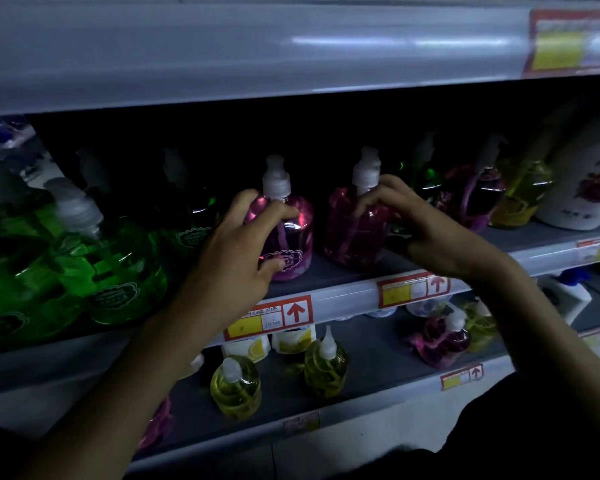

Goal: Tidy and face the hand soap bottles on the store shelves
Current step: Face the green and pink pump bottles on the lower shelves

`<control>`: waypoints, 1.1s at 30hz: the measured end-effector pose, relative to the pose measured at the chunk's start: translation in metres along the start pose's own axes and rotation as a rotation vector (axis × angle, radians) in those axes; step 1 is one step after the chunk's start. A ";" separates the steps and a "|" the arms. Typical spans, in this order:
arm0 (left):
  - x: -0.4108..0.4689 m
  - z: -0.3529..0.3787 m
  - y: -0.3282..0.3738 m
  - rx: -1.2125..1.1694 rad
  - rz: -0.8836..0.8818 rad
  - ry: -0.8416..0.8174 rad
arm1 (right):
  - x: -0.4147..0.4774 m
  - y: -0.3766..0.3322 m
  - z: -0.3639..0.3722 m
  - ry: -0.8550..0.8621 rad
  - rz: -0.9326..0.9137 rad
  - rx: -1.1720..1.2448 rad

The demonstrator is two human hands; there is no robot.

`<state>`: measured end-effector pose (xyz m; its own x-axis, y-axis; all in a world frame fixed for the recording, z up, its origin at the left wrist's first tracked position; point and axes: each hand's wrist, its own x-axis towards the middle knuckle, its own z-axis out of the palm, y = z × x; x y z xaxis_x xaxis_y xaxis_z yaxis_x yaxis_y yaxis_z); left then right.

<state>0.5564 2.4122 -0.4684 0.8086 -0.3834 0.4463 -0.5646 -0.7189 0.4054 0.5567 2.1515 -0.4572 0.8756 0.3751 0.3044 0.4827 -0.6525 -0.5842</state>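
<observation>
Two pink hand soap bottles stand side by side on the middle shelf (343,287). My left hand (238,244) grips the left pink bottle (293,237), fingers over its shoulder and thumb low on its label. My right hand (420,223) grips the right pink bottle (349,230) near its shoulder, just below the white pump cap. Both bottles are upright. Green soap bottles (118,265) fill the shelf to the left. More pink and yellow bottles (520,192) stand to the right in the dark.
A large white bottle (582,188) stands at the far right of the middle shelf. On the lower shelf (378,348) are yellow soap bottles (236,386), a pink one (442,337) and white lemon-labelled packs (293,337). The upper shelf edge (257,57) overhangs close above.
</observation>
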 end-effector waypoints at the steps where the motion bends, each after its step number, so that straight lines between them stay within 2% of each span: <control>1: 0.000 0.000 -0.001 -0.005 0.001 0.000 | -0.002 -0.001 -0.002 0.003 0.010 -0.013; 5: 0.000 0.006 -0.001 -0.002 -0.001 0.014 | 0.000 -0.006 0.014 0.052 0.096 -0.354; 7: 0.001 0.007 -0.002 0.007 -0.008 0.006 | 0.003 -0.011 0.014 0.050 0.038 -0.270; 9: 0.003 0.007 -0.003 0.006 -0.005 0.000 | 0.003 -0.014 0.005 -0.038 -0.013 -0.044; 11: 0.004 0.007 -0.004 0.004 -0.003 -0.002 | -0.002 -0.013 0.000 -0.101 -0.025 0.042; 16: 0.005 0.008 -0.005 0.015 0.004 0.009 | -0.006 -0.016 0.021 0.013 0.009 -0.261; 22: 0.005 0.006 -0.004 0.005 -0.003 0.002 | -0.008 -0.009 0.001 0.022 -0.043 -0.056; 27: 0.004 0.005 -0.003 0.008 -0.006 0.006 | -0.008 -0.006 0.022 0.118 0.135 -0.368; 33: 0.004 0.007 -0.002 0.010 -0.003 0.015 | -0.008 0.000 0.020 0.077 -0.005 -0.210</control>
<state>0.5619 2.4082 -0.4726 0.8077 -0.3724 0.4570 -0.5604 -0.7258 0.3990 0.5490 2.1615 -0.4742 0.8682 0.3325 0.3683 0.4737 -0.7767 -0.4153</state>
